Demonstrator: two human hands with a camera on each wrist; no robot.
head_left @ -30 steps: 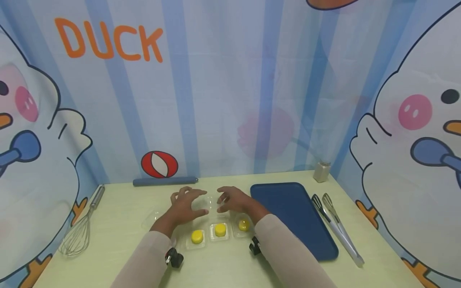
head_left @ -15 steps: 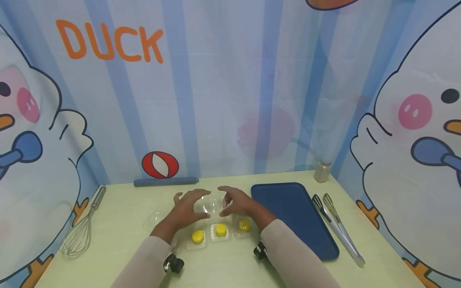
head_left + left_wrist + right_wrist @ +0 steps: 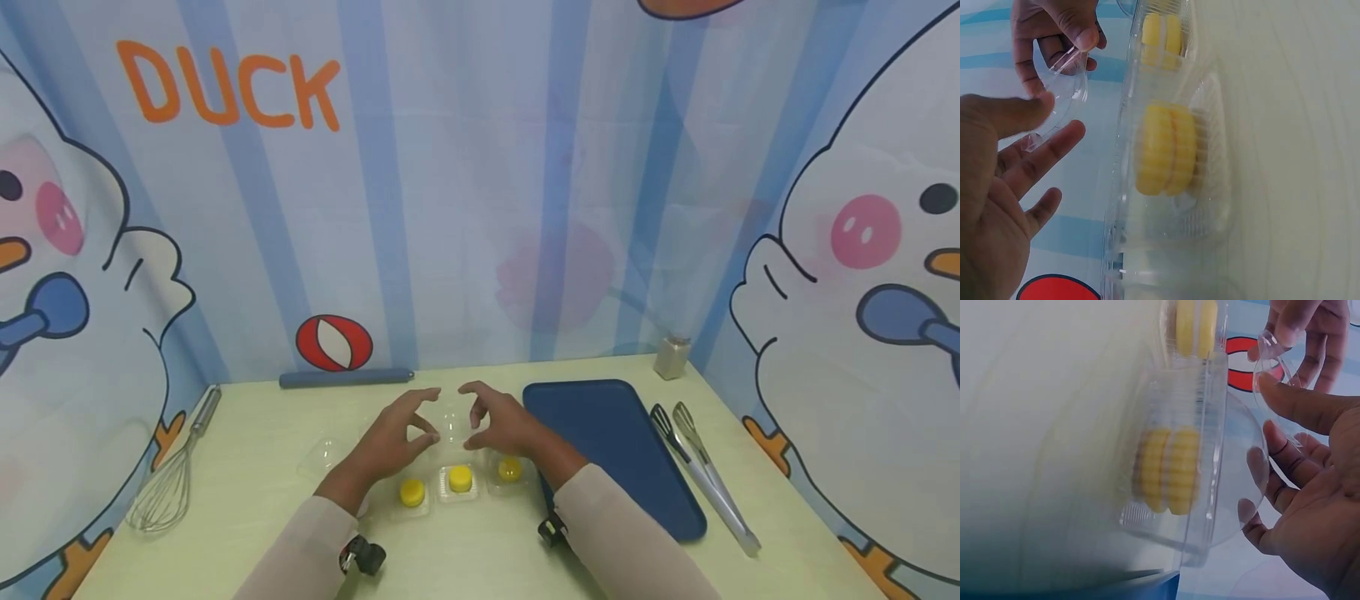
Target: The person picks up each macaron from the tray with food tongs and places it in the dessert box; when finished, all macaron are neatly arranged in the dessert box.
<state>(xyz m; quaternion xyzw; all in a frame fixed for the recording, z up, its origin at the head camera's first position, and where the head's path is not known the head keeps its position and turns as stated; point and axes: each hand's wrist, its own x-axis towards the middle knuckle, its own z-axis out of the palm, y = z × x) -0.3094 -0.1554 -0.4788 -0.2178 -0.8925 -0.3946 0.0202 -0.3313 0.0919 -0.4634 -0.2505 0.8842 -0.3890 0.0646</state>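
Note:
Both hands hold a thin clear plastic dome lid between them, above the table. My left hand pinches its left side between thumb and fingers, and my right hand pinches the right side. In the left wrist view the lid stands tilted, its rim curved. Below the hands are three clear trays with yellow macarons: a left macaron, a middle macaron and a right macaron. A clear dome appears to cover the right one.
Another clear lid lies left of my left forearm. A whisk is at far left, a blue rolling pin along the back. To the right are a blue tray, tongs and a small shaker.
The right hand has shifted slightly right, and its forearm has moved outward. The left hand's thumb and fingers have drawn closer together at the lid. The macarons stay put.

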